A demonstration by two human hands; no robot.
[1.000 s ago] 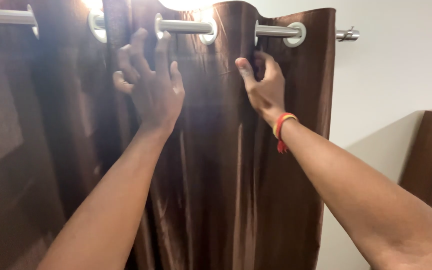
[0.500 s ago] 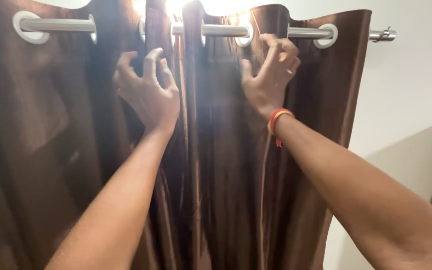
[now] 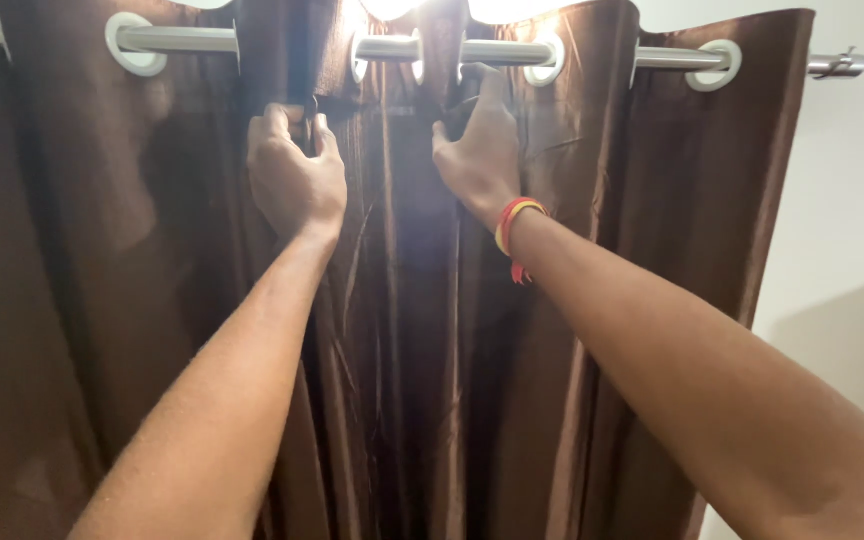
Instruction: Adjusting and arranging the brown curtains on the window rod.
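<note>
The fingers of the left hand (image 3: pixel 294 178) are curled shut around a fold of the brown curtain (image 3: pixel 422 330), pinching the cloth just below the metal rod (image 3: pixel 492 50). The right hand (image 3: pixel 482 150) grips the next fold to the right the same way, thumb in front, fingers wrapped behind the fabric. A red and yellow wristband (image 3: pixel 512 228) sits on the right wrist.

Half a second ago both hands were spread open, fingers splayed against the cloth; now they have closed into firm grips and risen nearer the rod. That suggests the gathered folds are held fast between the two hands, ready to be slid along the rod.

The curtain hangs from white eyelet rings (image 3: pixel 136 44) threaded on the rod, bunched in the middle where bright light shows through between the hands. To the far right the rod's end bracket (image 3: pixel 837 66) meets a pale wall (image 3: pixel 852 250). Compared with the earlier view, the rod sits a little higher and the rings have shifted right in the picture.
</note>
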